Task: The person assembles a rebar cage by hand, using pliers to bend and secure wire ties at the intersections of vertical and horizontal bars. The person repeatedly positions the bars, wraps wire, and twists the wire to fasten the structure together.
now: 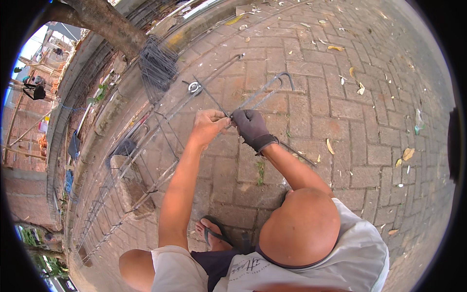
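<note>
From where I stand, both hands have met over the brick paving (335,129), and I'll take that meeting point as the middle of the clock, twelve being straight ahead of the person. The step in hand looks to me like close fingerwork where steel pieces meet, with the fingertips doing the job and the forearms held out in front. The move from here seems to call for a firm, steady pinch, so neither piece slips or turns.

The bare left grip (208,128) has thumb and fingers together, pinched, as far as I can see, on the lower end of a thin dark rod (208,92), which slants off toward eleven o'clock. The gloved right grip (252,127) is curled closed right beside it, fingertips nearly touching the left's. It appears clamped on the near end of a bent steel bar (265,89), whose hooked end points to two o'clock; the glove hides the exact contact.

Out at eight o'clock the long steel cage (161,180) runs away from the hands, crossing above a rough block (130,191). A pale ring (194,88) sits against a long bar at ten o'clock; farther along that line, a bundle of dark steel pieces (158,63) lies by the tree trunk (109,24).
</note>
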Demonstrator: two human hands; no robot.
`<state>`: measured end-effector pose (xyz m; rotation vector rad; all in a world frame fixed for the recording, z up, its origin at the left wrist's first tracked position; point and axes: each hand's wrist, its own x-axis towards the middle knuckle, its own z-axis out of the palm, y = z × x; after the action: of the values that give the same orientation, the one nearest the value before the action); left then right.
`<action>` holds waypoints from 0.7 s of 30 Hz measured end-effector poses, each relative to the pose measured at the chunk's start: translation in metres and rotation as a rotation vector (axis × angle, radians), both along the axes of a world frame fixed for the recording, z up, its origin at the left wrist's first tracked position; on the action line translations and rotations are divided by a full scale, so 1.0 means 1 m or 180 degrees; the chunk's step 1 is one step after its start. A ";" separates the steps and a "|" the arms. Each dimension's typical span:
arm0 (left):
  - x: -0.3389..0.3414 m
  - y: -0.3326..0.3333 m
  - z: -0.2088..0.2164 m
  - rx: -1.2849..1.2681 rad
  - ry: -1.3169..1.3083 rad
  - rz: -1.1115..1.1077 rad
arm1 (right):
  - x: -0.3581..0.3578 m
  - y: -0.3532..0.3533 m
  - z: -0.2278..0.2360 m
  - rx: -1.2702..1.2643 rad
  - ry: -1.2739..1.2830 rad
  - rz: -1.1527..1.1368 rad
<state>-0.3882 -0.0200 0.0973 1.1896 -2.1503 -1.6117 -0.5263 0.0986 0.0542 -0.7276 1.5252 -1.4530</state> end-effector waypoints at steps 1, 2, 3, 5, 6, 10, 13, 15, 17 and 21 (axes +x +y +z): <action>0.001 0.001 -0.003 -0.0073 0.0133 0.0106 | -0.001 0.002 0.000 -0.0071 -0.0166 0.0079; 0.002 0.001 -0.005 -0.0261 0.0210 0.0106 | -0.003 0.003 0.000 -0.0060 0.0155 0.0267; 0.002 0.002 -0.007 -0.0397 0.0197 0.0091 | -0.007 0.007 -0.001 -0.0199 0.0459 0.0470; 0.001 0.003 -0.009 -0.0705 0.0119 0.0134 | -0.014 0.018 -0.003 -0.0211 0.1363 0.0569; 0.000 0.005 -0.010 -0.0860 0.0039 0.0191 | -0.014 0.027 -0.004 -0.0069 0.1948 0.0463; -0.002 0.012 -0.012 -0.1092 0.0082 0.0321 | -0.010 0.054 0.001 0.0520 0.3166 0.0769; -0.002 0.014 -0.014 -0.1263 0.0039 0.0343 | -0.001 0.054 0.023 0.0305 0.4270 0.1137; -0.003 0.012 -0.013 -0.1288 0.0062 0.0271 | 0.000 0.042 0.045 0.0010 0.5417 0.1252; -0.004 0.008 -0.012 -0.1277 0.0095 0.0214 | -0.009 0.021 0.065 0.0267 0.4753 0.1861; -0.002 0.007 -0.004 -0.0983 0.0023 0.0222 | -0.034 -0.016 0.068 -0.0074 0.3962 0.0829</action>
<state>-0.3900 -0.0133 0.0932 1.1438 -2.2236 -1.1980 -0.5606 0.0825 0.1217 -1.9774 2.1372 -0.7650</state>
